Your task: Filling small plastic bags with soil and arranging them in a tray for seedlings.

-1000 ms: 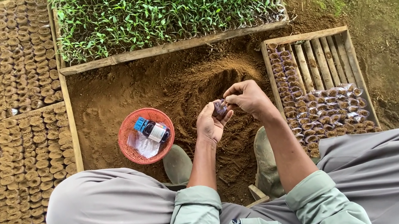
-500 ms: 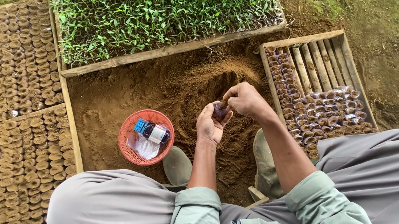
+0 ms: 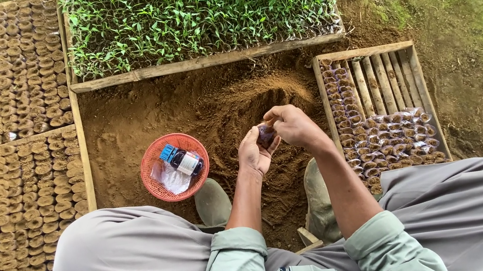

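I sit on the ground with my knees spread wide. Both hands meet over a heap of loose brown soil [image 3: 262, 102]. My left hand [image 3: 252, 153] cups a small dark soil-filled seedling bag [image 3: 266, 135] from below. My right hand [image 3: 292, 125] pinches the top of the same bag from the right. A wooden crate [image 3: 372, 55], partly filled with rows of filled bags [image 3: 386, 137], stands just right of my right hand.
A red basket [image 3: 158, 182] holding a small bottle and a plastic packet sits left of my hands. Green seedlings fill a tray [image 3: 200, 8] at the back. Two wooden trays [image 3: 8, 148] packed with soil-filled bags lie on the left. My boots [image 3: 213, 202] rest below the heap.
Both hands stay together on the bag, turning slightly. The view has shifted a little; nothing else moved.
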